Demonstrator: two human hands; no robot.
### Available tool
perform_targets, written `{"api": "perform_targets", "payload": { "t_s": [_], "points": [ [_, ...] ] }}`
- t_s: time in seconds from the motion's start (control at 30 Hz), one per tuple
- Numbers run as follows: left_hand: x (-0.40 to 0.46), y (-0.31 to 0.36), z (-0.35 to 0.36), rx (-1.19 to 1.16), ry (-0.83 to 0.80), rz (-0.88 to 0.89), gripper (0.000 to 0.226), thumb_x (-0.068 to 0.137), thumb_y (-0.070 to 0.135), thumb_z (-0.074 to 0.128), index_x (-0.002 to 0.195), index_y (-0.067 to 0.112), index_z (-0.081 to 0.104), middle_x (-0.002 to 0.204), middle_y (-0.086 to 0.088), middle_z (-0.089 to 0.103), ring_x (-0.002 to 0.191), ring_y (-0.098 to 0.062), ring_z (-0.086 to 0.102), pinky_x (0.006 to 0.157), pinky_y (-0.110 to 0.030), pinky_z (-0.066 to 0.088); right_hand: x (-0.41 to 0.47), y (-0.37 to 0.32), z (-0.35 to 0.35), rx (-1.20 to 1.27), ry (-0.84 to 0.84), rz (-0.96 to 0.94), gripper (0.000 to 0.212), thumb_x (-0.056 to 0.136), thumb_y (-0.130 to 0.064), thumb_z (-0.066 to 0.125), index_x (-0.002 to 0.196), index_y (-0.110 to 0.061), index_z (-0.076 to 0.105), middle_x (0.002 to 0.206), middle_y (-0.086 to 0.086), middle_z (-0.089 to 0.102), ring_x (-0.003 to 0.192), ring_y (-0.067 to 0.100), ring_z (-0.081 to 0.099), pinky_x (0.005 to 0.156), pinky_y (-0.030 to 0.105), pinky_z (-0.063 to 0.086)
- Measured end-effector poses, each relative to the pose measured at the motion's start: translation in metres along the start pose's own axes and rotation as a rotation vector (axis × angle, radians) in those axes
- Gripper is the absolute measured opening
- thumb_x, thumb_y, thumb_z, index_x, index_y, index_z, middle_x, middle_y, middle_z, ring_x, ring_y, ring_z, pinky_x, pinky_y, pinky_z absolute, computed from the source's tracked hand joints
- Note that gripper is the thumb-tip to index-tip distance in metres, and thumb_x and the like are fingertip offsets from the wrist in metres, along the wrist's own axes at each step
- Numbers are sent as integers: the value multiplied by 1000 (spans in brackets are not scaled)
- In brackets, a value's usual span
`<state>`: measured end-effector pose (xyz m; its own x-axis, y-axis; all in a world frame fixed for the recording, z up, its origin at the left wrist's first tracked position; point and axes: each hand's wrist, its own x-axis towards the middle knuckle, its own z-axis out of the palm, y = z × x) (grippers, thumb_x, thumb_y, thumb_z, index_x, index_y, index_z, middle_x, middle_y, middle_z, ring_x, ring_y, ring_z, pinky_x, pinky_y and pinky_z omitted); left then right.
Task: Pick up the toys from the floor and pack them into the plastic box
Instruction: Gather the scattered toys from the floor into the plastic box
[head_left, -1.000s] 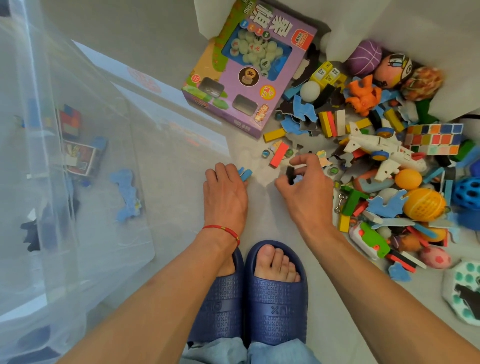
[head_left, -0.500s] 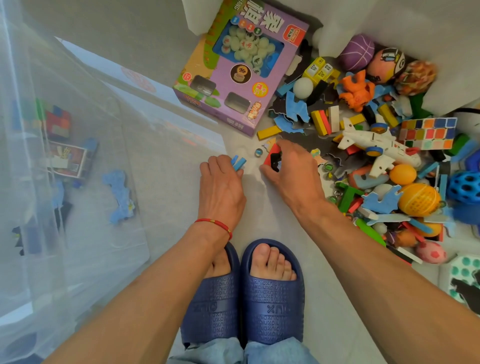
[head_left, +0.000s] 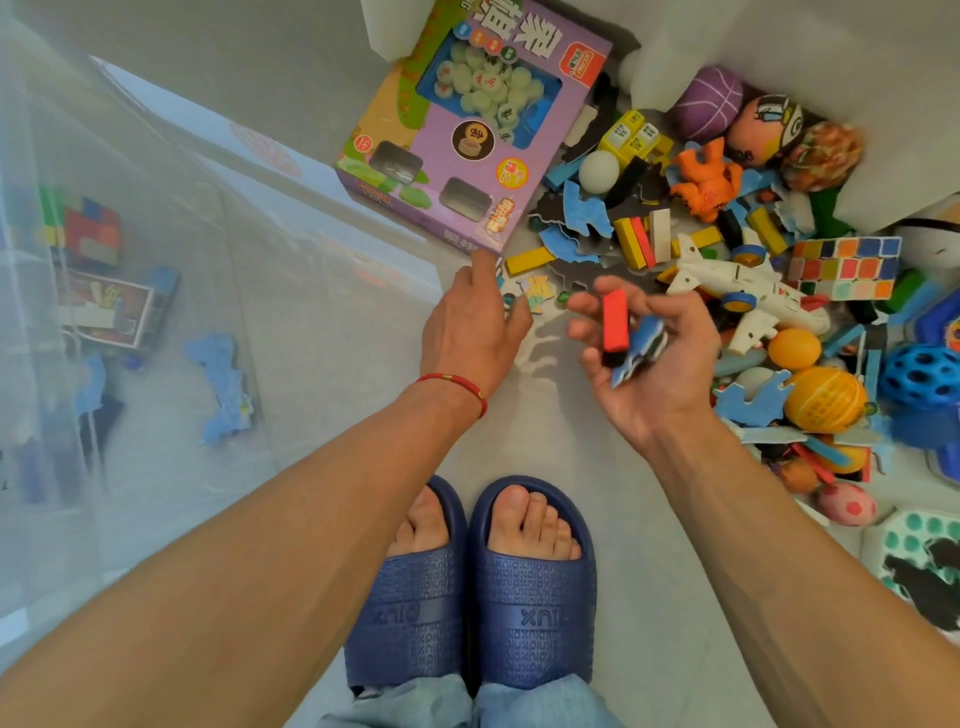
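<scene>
My right hand (head_left: 649, 364) is turned palm up above the floor, its fingers curled around a red block (head_left: 616, 322) and a blue-and-black puzzle piece (head_left: 641, 345). My left hand (head_left: 467, 327) reaches palm down, fingers stretched toward small puzzle pieces (head_left: 535, 293) on the floor beside the purple game box (head_left: 467, 140); its palm is hidden. The clear plastic box (head_left: 311, 291) stands at the left and holds a blue puzzle piece (head_left: 223, 379), a colour cube (head_left: 83, 234) and a card pack (head_left: 109, 312). A heap of toys lies at the right, among them a white plane (head_left: 748, 291).
My feet in blue slippers (head_left: 530, 587) stand just behind the hands. Balls, blocks, an orange figure (head_left: 704, 179) and a flat colour puzzle (head_left: 844, 267) crowd the right side. White foam pieces (head_left: 831, 47) lie behind the heap. Grey floor shows between the box and the heap.
My right hand has lifted off the floor and turned palm up with the red block and puzzle piece in it. My left hand has moved forward toward the purple game box.
</scene>
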<state>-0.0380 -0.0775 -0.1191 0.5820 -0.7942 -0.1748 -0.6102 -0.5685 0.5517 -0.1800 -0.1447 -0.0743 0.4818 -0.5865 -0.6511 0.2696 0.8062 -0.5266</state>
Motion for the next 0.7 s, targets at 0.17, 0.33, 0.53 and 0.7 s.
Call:
{"api": "perform_targets", "payload": {
  "t_s": [0.17, 0.33, 0.53, 0.7],
  "points": [
    [7, -1, 3, 147, -72, 4, 39, 100, 36, 49, 132, 15, 41, 117, -12, 58, 101, -32, 59, 75, -41, 48, 30, -5, 20, -895, 169, -347, 9, 91, -19, 67, 88, -11, 66, 74, 4, 64, 54, 16, 57, 41, 26, 43],
    [-8, -3, -2, -121, 85, -191, 25, 102, 30, 45, 115, 9, 51, 103, -9, 58, 94, -25, 57, 70, -29, 38, 46, 17, 19, -1936, 78, -582, 36, 90, -40, 69, 118, -18, 67, 115, 6, 67, 104, 26, 63, 85, 40, 53],
    [-45, 11, -33, -741, 152, -693, 15, 94, 27, 47, 91, 14, 52, 82, -7, 66, 64, -20, 53, 63, -33, 45, 38, 35, 21, -2138, 68, -598, 30, 94, -28, 64, 113, -6, 59, 115, 16, 57, 94, 41, 61, 72, 44, 47],
    [-73, 43, -77, -730, 137, -534, 11, 93, 27, 46, 88, 19, 52, 79, 0, 69, 56, -9, 53, 56, -27, 45, 30, 34, 28, -2309, -28, -659, 14, 96, -11, 57, 105, -1, 59, 108, 19, 53, 78, 41, 61, 58, 42, 40]
  ]
}}
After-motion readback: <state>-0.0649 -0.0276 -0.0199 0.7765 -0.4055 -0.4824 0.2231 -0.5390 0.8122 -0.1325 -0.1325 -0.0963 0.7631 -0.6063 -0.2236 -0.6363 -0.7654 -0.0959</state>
